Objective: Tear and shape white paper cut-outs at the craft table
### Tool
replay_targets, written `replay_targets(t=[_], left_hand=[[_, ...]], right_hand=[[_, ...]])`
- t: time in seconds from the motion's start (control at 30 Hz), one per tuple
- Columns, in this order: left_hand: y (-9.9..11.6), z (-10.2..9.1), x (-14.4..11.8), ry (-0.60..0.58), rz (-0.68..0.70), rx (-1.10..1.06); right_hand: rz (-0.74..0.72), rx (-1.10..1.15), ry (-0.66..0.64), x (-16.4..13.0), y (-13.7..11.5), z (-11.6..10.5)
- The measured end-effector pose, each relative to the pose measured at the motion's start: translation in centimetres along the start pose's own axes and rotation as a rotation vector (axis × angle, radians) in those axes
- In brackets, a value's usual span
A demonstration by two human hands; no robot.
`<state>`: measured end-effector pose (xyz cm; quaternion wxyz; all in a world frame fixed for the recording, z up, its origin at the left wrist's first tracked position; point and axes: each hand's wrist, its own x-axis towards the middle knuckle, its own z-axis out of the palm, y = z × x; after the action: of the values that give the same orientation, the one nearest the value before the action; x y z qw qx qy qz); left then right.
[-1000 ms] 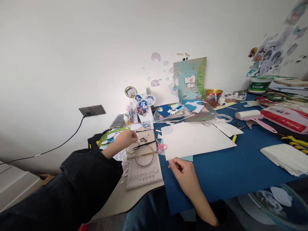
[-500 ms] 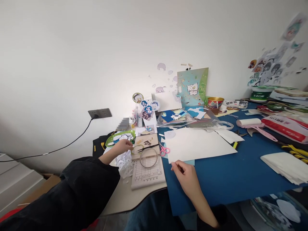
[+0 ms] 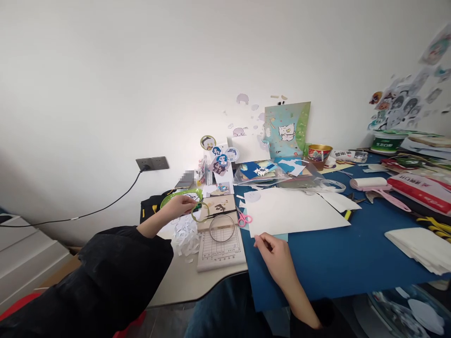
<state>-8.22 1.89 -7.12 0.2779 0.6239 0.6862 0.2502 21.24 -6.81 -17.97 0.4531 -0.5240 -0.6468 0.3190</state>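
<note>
The left hand (image 3: 181,206) pinches a thin yellow-green ring (image 3: 199,212) just above the wooden block (image 3: 218,211), beside the pink scissors (image 3: 244,218). The right hand (image 3: 273,249) grips the near corner of the white sheet (image 3: 294,211) on the blue tabletop (image 3: 334,263). The light ring could slip into the paper scraps (image 3: 185,237).

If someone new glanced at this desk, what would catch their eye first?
Probably the big white sheet on the blue mat, its near corner under the right hand. Next, the left hand lifting a small tape ring by the pink scissors.
</note>
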Motion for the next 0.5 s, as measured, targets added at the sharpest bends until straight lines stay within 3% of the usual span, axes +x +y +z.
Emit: replay_targets(t=[0.23,0.5], left_hand=[[1.3,-0.9,-1.1,0.074,0.088,0.173],[3.1,-0.5,-2.4,0.111,0.16,0.353]], right_hand=[[-0.023,-0.026,0.018,0.0,0.3,0.3],[-0.04,-0.069,0.036,-0.2,0.4,0.6]])
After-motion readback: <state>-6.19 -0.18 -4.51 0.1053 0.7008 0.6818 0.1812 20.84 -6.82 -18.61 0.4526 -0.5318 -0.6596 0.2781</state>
